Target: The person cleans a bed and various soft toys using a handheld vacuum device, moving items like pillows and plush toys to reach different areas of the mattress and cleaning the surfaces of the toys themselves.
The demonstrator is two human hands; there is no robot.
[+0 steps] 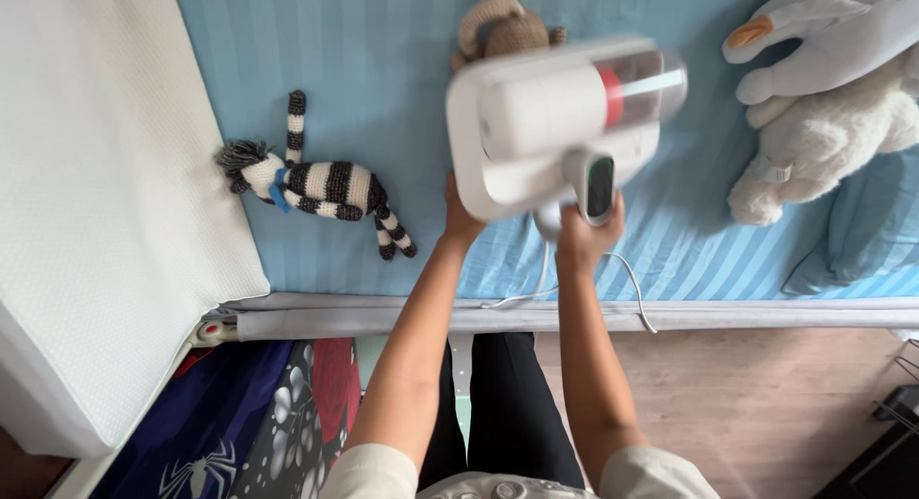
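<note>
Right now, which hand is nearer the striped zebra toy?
Left. The left hand is just right of the zebra toy; the right hand is farther right, gripping the vacuum handle.

Handheld vacuum [560, 121] held over bed sheet [383, 59]; knitted zebra toy [316, 185] lay to its left, plush goose [823, 30] and plush dog [823, 140] right, mattress pad [96, 193] far left.

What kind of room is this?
Probably a child's bedroom: a bed with a blue striped sheet, soft toys such as a knitted zebra, and both hands working a white handheld vacuum over the mattress.
</note>
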